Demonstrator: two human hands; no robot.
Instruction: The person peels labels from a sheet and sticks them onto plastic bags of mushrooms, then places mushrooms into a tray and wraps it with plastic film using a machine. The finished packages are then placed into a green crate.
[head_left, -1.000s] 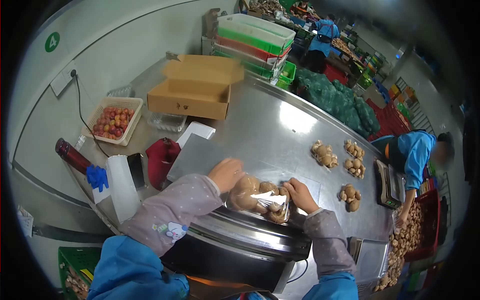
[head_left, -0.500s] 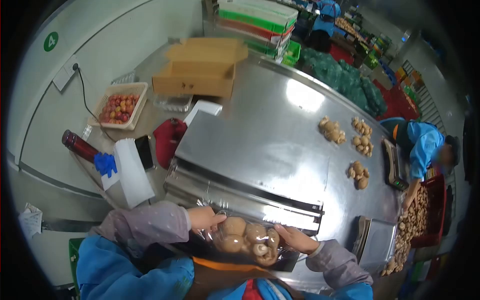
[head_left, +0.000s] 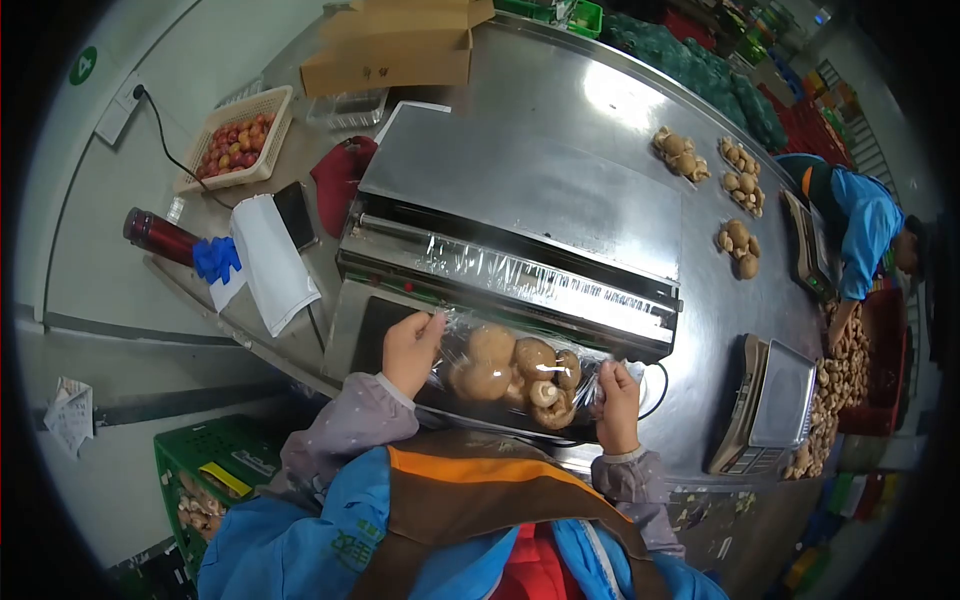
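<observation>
A pack of large brown mushrooms (head_left: 488,362) lies under clear cling film (head_left: 452,340) in front of me. My left hand (head_left: 410,355) is closed, its fingertips pinching the film at the pack's left end. At the right end my right hand (head_left: 617,405) pinches the film too, fingers pressed together. Just beyond the pack stands a film-wrapping machine (head_left: 420,255), with a strip of wrinkled film along its bar. Whether a tray lies beneath the mushrooms I cannot make out.
Mushroom packs (head_left: 738,245) sit at the table's far right, near scales (head_left: 780,395). A co-worker's hand (head_left: 845,320) reaches into loose mushrooms (head_left: 840,385). On the left are a fruit basket (head_left: 278,140), a flask (head_left: 160,235), blue gloves (head_left: 216,260) and a cardboard box (head_left: 390,60).
My view has tilted down, so the table appears higher. Both hands have gone from lying at the pack's ends to pinching the film upright there. The film now looks stretched over the mushrooms.
</observation>
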